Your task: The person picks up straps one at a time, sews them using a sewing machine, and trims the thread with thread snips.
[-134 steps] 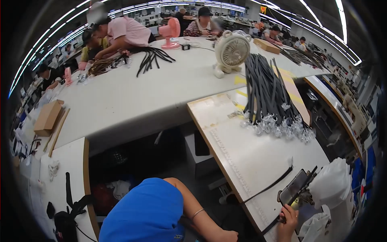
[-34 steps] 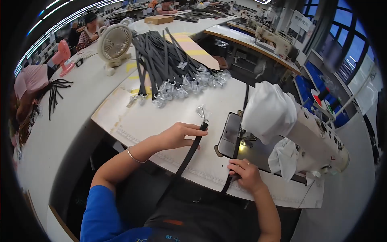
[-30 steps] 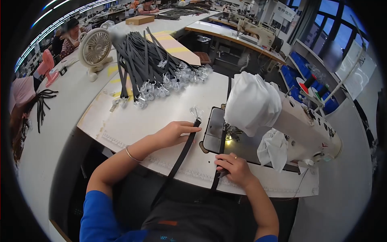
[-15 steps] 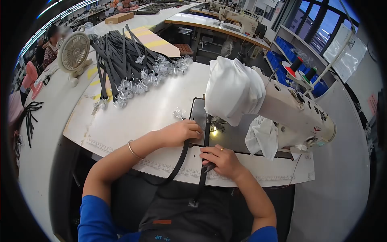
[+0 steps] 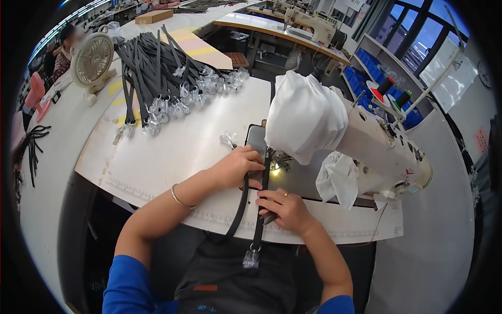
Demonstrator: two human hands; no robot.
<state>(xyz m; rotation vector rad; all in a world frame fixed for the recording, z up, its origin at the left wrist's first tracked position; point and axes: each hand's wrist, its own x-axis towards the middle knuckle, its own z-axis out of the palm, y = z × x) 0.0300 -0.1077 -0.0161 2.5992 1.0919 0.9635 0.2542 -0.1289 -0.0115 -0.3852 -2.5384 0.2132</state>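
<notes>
My left hand [image 5: 246, 166] is closed on a black strap [image 5: 239, 212] beside the phone-like dark plate [image 5: 255, 137] on the machine bed. A wrapped metal clip [image 5: 228, 139] shows just beyond its fingers. With fingers bent, my right hand [image 5: 285, 209] presses on a second black strap [image 5: 260, 225] and holds a small dark tool [image 5: 269, 217], partly hidden. That strap runs along the left of the sewing machine's lit needle area [image 5: 277, 166]; a wrapped clip [image 5: 251, 258] hangs from its near end, over my apron.
The sewing machine [image 5: 381, 141], its head under white cloth [image 5: 306, 118], stands at the right. Many black straps with wrapped clips [image 5: 162, 78] lie at the back left, near a fan [image 5: 93, 62]. Thread spools [image 5: 385, 85] stand behind the machine. A person [image 5: 64, 52] sits at the far left.
My left hand has moved right from the open table to beside the other strap. The clip on the second strap's near end has come into view. The view has swung right.
</notes>
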